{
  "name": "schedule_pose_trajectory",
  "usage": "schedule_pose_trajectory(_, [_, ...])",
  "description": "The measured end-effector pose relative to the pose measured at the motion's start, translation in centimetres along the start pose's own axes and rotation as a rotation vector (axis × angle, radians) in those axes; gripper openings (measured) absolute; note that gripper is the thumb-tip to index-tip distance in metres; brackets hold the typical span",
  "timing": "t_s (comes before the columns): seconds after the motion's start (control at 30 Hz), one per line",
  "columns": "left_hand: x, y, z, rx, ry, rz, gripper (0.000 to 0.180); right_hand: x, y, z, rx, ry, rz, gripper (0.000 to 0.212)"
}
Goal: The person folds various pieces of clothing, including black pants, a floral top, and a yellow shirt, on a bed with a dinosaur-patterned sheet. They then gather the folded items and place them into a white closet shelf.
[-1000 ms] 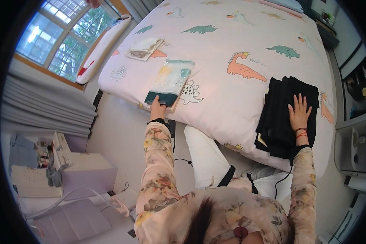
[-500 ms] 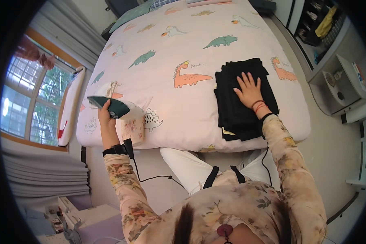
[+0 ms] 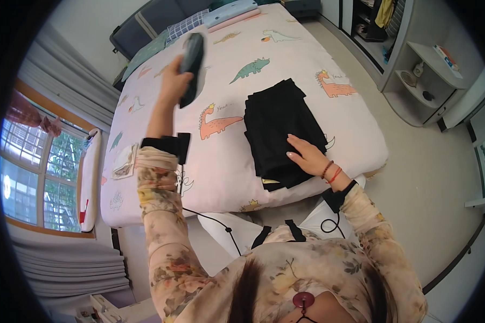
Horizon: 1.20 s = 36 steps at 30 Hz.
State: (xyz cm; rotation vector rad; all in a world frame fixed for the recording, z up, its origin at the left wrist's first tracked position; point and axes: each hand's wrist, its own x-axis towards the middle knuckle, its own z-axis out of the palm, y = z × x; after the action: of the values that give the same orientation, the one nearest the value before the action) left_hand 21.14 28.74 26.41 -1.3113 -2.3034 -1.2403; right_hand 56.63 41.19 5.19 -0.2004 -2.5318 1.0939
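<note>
My left hand (image 3: pixel 176 82) is raised over the bed, its fingers closed around a long dark green thing (image 3: pixel 194 70). That thing has a clothes iron's outline, but motion smears it and its kind is not certain. My right hand (image 3: pixel 307 156) lies open and flat, fingers stretched out, on the lower right part of a stack of folded black clothes (image 3: pixel 280 126). A bit of yellow shows at the stack's near edge. Beyond my left wrist, towards the window, a whitish packet (image 3: pixel 125 161) lies on the bed.
The bed (image 3: pixel 221 185) has a pale pink dinosaur-print cover. Folded bedding (image 3: pixel 231 15) and a checked pillow (image 3: pixel 187 24) lie at its far end. A grey shelf unit (image 3: pixel 425 81) stands on the right, a window (image 3: pixel 37 172) on the left. Black cables (image 3: pixel 226 229) run from my wrist straps.
My left hand has carried the dark green thing up and away, towards the bed's far end. My right hand has slid down the black stack towards its near right edge. The view has shifted.
</note>
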Motion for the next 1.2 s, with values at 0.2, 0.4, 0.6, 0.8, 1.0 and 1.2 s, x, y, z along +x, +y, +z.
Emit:
schedule_pose_trajectory(0.2, [-11.2,6.5,14.2,0.088,-0.361,0.219,0.056,-1.7,1.2,-4.7,1.063,0.249,0.436,0.057])
schedule_pose_trajectory(0.4, [-20.3,7.1,19.5,-0.048,-0.444,0.421,0.047,-0.9,2.0,-5.3,1.162,0.31,0.497,0.053])
schedule_pose_trajectory(0.6, [-22.7,9.5,17.9,-0.023,-0.46,0.484,0.043,0.8,2.6,-4.9,0.736,0.335,0.393,0.052])
schedule_pose_trajectory(0.8, [-22.4,10.9,15.6,0.025,-0.483,0.407,0.043,1.5,3.0,-5.1,0.103,0.344,0.364,0.054])
schedule_pose_trajectory(1.0, [-21.1,7.6,16.9,0.401,-0.381,0.258,0.059,5.6,-1.2,-4.6,-0.499,0.411,-0.046,0.051])
schedule_pose_trajectory(1.2, [-21.4,4.9,19.7,0.431,-0.525,0.137,0.071,8.4,1.4,-0.7,-0.815,0.069,0.041,0.05])
